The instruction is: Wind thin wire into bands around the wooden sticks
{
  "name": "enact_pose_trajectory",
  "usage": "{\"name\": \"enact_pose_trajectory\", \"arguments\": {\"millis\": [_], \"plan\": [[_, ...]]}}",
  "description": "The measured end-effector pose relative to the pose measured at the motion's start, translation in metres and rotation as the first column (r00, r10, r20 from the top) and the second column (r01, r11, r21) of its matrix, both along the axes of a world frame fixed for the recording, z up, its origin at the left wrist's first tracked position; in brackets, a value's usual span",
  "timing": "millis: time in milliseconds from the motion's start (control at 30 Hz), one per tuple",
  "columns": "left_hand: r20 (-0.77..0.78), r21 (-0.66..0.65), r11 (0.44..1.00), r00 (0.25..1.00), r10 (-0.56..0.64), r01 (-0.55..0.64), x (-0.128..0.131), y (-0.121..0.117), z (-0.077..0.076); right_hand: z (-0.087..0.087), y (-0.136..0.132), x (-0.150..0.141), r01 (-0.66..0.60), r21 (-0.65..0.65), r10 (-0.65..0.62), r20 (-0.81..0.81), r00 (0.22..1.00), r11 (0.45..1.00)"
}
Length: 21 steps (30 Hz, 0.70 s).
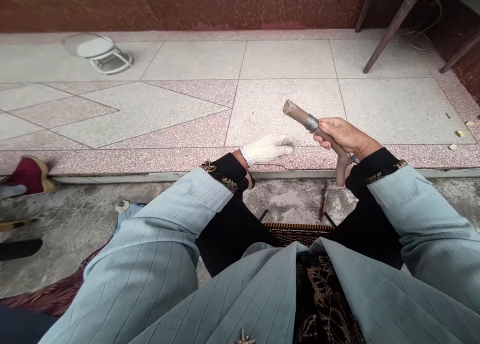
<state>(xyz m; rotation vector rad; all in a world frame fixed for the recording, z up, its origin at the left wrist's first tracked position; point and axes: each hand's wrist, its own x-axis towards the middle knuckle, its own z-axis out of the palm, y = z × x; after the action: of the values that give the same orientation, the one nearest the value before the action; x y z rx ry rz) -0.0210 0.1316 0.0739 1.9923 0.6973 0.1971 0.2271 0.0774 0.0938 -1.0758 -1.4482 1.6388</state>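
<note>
My right hand (343,136) is bare and closed around a brown wooden stick (300,115) that slants up to the left. A coil of thin silver wire (312,123) is wound round the stick just above my fingers. My left hand (268,148) wears a white knitted glove and is pinched closed; a fine strand of wire runs from its fingertips toward the coil. Both hands are held in front of my knees, above the edge of a tiled floor.
A woven basket rim (300,229) shows between my knees. A thin reddish tool (324,200) lies on the concrete below my right hand. A white wire stand (101,51) sits far left, a red shoe (28,174) at left, wooden furniture legs (390,29) at far right.
</note>
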Motion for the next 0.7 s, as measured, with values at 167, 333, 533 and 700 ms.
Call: {"name": "enact_pose_trajectory", "arguments": {"millis": [167,333,533,700], "plan": [[-0.041,0.080,0.991,0.993,-0.106,0.109,-0.001,0.006,-0.004,0.000,-0.010,-0.003,-0.098,-0.034,0.099,0.014,0.995,0.995],[-0.048,0.090,0.994,0.997,-0.054,0.059,-0.002,0.018,-0.008,0.000,-0.005,-0.002,-0.448,-0.062,0.450,0.219,0.866,0.892],[-0.137,0.153,0.972,0.978,-0.157,0.178,0.007,0.008,-0.014,-0.007,0.006,0.002,-0.608,-0.156,0.542,0.655,0.526,0.778],[-0.026,-0.280,0.960,1.000,-0.008,0.001,0.023,-0.007,-0.025,-0.010,0.011,-0.001,-0.315,0.072,0.054,0.925,0.375,0.946]]}}
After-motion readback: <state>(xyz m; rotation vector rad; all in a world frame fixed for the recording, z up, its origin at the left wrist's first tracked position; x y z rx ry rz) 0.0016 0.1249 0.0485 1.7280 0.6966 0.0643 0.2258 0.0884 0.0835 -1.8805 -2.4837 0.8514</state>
